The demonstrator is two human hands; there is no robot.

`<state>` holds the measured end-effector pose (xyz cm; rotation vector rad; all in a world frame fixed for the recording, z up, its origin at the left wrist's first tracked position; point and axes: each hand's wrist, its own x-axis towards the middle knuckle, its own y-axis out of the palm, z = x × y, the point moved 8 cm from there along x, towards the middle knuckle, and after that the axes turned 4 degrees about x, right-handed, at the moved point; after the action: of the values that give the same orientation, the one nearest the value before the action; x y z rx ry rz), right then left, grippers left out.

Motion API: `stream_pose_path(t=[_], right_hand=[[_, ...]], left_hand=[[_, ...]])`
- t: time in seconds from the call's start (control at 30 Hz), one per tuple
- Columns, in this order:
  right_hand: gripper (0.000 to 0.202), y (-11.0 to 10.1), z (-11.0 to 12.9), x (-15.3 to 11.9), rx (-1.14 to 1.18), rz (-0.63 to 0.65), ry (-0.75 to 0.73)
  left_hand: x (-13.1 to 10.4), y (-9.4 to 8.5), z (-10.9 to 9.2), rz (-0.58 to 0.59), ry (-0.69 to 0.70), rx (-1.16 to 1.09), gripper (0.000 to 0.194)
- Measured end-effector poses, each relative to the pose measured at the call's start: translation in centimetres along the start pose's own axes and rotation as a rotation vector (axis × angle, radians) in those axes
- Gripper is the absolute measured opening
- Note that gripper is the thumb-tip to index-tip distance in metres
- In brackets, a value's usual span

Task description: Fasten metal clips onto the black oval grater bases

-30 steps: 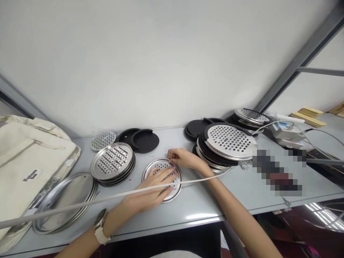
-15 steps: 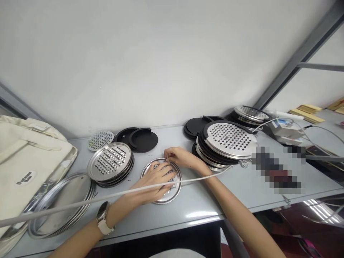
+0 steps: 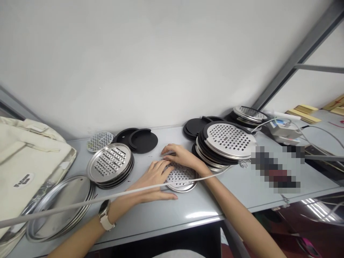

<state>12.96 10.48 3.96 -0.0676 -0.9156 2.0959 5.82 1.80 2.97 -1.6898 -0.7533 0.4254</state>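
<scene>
Handling the perforated disc: loose contact, cable in the way

Risks first. Disc [image 3: 182, 173] lies flat on the bench [image 3: 161, 215]; top looks smooth, so I'd expect it to skate if one hand pushes without the other backing it up. Hole edges may be sharp; a fingertip dragged across them could get nicked. White cable [image 3: 43, 214] runs across the view, in front of the left hand and the disc's near part. Can't tell its height; if it's slack and low, lifting a wrist could snag it, and the watch [image 3: 106, 219] is a likely catch point. Right forearm appears close beside the tall grater stack [image 3: 228, 139]; upper pieces overhang the lower ones, so an elbow swing could topple it.

Disc vs fingers: disc sits between the hands, front and center. Left hand [image 3: 153, 179] is at its left edge, fingertips reaching over the rim, thumb out over the bench below the disc's near-left side. That hand is spread, thumb well apart from the fingers, no grip closed on anything. Right hand [image 3: 181, 156] covers the far edge, fingers bent, thumb and forefinger slightly parted. Can't tell if it pinches the rim or only rests there; the hand hides it. Lower stack [image 3: 109, 163] is well left of the disc.
</scene>
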Motion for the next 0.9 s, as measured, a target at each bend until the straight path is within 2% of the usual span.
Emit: stream_pose_path(t=[0.13,0.23,0.37,0.47,0.6,0.73,0.9], right_hand=[[0.017,-1.8,0.4,-1.7,-0.033,-0.275,0.07],[0.019,-0.7,0.8,-4.0,-0.072,-0.335,0.082],[0.022,1.4,0.4,-6.5,-0.094,-0.321,0.127],[0.024,2.1,0.1,-7.2,-0.159,-0.334,0.168],[0.024,2.3,0.0,-7.0,-0.177,-0.327,0.195],[0.023,2.1,0.1,-7.0,-0.175,-0.339,0.191],[0.023,1.8,0.4,-7.3,-0.179,-0.378,0.184]], left_hand=[[-0.3,-0.4,-0.1,-0.063,-0.005,0.057,0.069],[-0.8,-0.3,0.1,-0.067,-0.033,0.083,0.072],[-1.0,0.4,0.1,-0.084,-0.077,0.096,0.074],[-0.6,1.1,0.4,-0.117,-0.141,0.084,0.086],[-0.2,1.5,0.9,-0.192,-0.242,0.0,0.101],[-0.1,1.7,1.2,-0.245,-0.28,-0.07,0.103],[-0.5,2.1,1.3,-0.25,-0.287,-0.134,0.106]])
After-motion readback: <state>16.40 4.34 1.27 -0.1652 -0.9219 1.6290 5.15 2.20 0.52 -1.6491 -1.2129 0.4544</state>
